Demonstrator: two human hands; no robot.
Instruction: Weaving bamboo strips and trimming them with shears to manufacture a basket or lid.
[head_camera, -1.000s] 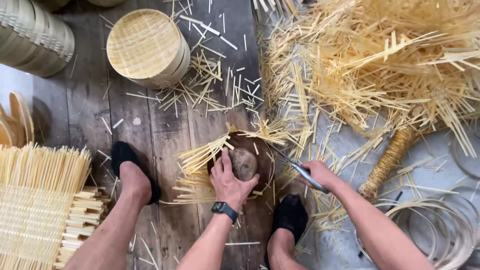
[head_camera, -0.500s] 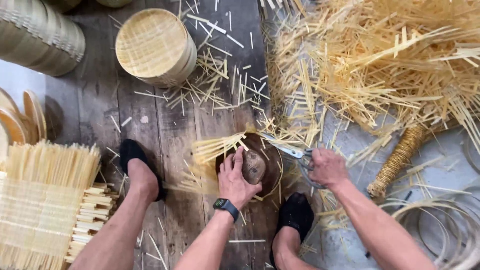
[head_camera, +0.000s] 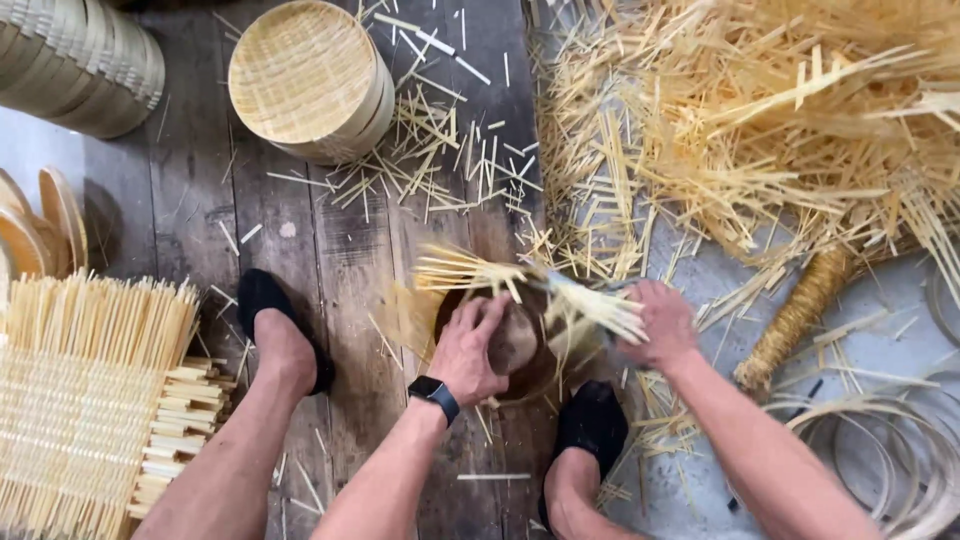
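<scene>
My left hand (head_camera: 468, 347) presses down on a round, dark wooden block (head_camera: 520, 345) that stands on the plank floor between my feet. A fan of thin bamboo strips (head_camera: 470, 270) lies across the block's far edge. A black watch (head_camera: 435, 393) is on that wrist. My right hand (head_camera: 662, 325) is at the block's right side, shut on a knife (head_camera: 582, 284) whose grey blade points left over the block. Blurred pale strips (head_camera: 600, 312) cover the blade and part of this hand.
A round woven bamboo lid (head_camera: 305, 80) and a row of stacked baskets (head_camera: 80, 60) lie at the back left. A woven mat (head_camera: 70, 420) is at the left, a big heap of bamboo strips (head_camera: 780, 120) at the right, with a wound bundle (head_camera: 800, 310) and hoops (head_camera: 880, 450). My black shoes (head_camera: 280, 320) flank the block.
My right hand has brought the knife up and left onto the block. The strips by the blade are now blurred in motion. My left hand stays on the block.
</scene>
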